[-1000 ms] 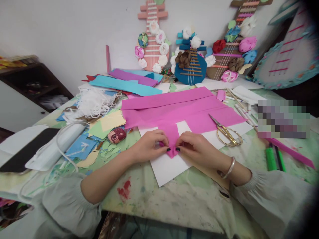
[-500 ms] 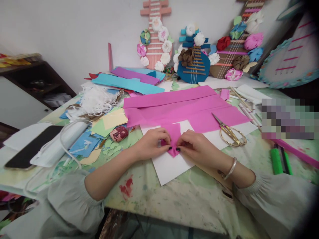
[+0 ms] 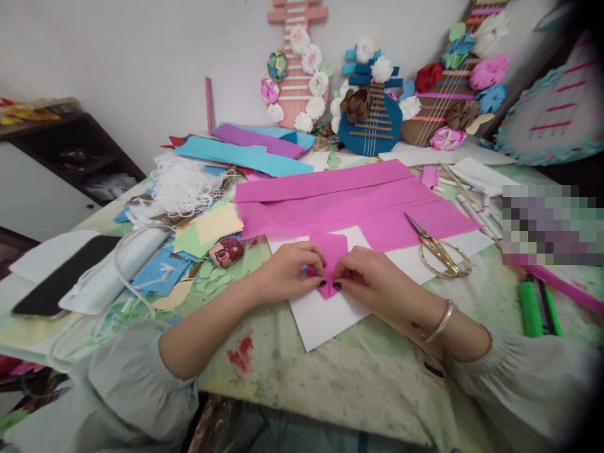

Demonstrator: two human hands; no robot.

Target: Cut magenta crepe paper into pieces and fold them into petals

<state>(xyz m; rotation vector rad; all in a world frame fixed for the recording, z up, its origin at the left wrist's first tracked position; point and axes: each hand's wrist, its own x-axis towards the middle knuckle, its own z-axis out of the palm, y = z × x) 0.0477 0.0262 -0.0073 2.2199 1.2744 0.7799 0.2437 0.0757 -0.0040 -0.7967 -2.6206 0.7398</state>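
Between my hands is a small piece of pink crepe paper (image 3: 336, 246), gathered and creased at its lower end. My left hand (image 3: 293, 272) pinches its left side between thumb and fingers. On the opposite side, my right hand (image 3: 364, 275) pinches it the same way, the two thumb tips close together. Beneath them lies a white sheet (image 3: 321, 324). Behind it a large pink crepe sheet (image 3: 302, 217) is spread out, folded along its far edge. Gold-handled scissors (image 3: 436, 248) rest on the papers to the right of my right hand.
At the left are a phone (image 3: 63, 277), paper scraps (image 3: 163, 274) and a tangle of white string (image 3: 186, 189). Cyan paper strips (image 3: 243, 157) lie farther back. Paper-flower-covered lute shapes (image 3: 370, 126) lean on the wall. A green tool (image 3: 532, 308) sits at the right.
The small pink piece shows slightly more of its flat upper part at the right. My hands keep their pinch, almost in place. The view has shifted a little.
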